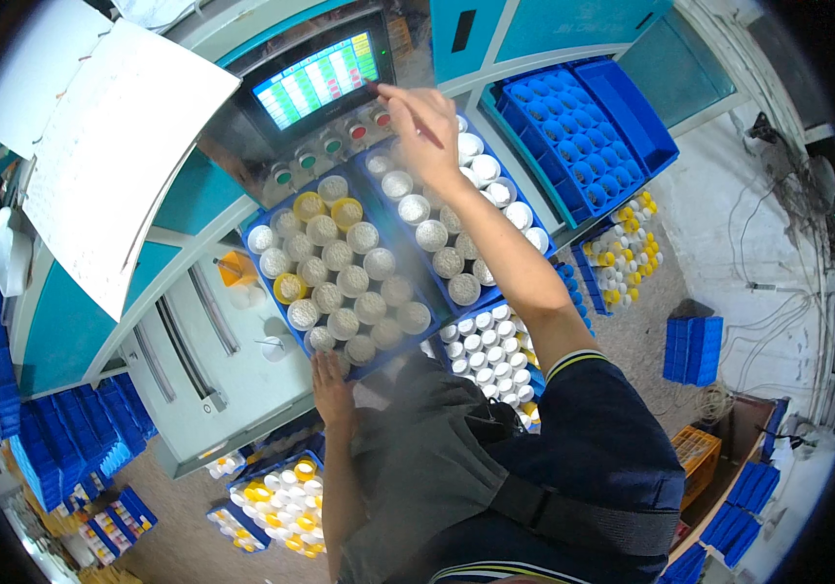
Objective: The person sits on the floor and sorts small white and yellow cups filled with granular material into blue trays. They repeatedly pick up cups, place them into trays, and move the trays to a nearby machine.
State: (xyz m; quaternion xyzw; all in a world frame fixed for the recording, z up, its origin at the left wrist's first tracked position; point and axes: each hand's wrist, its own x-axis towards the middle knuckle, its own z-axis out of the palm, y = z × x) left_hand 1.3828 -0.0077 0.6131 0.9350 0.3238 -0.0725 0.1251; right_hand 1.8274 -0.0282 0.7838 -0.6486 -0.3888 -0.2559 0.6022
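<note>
My right hand point(424, 134) reaches up to a lit touch screen point(318, 80), its index finger stretched out at the lower right corner and nothing held. Whether the fingertip touches the glass, I cannot tell. At the near left corner of a blue tray point(390, 352) lies my left hand point(332, 389), fingers extended against the edge. Round cups point(337, 255) with pale, lumpy contents fill that tray; a few have yellow rims. A second blue tray point(540, 216), holding similar cups with whitish contents, adjoins it on the right, partly under my right forearm.
Red and green buttons point(332, 146) sit below the screen. White paper sheets point(126, 146) hang at the left. A blue tray with round holes point(578, 141) stands at the upper right. Lower down are trays of white and yellow cups point(286, 501) and stacked blue crates point(692, 348).
</note>
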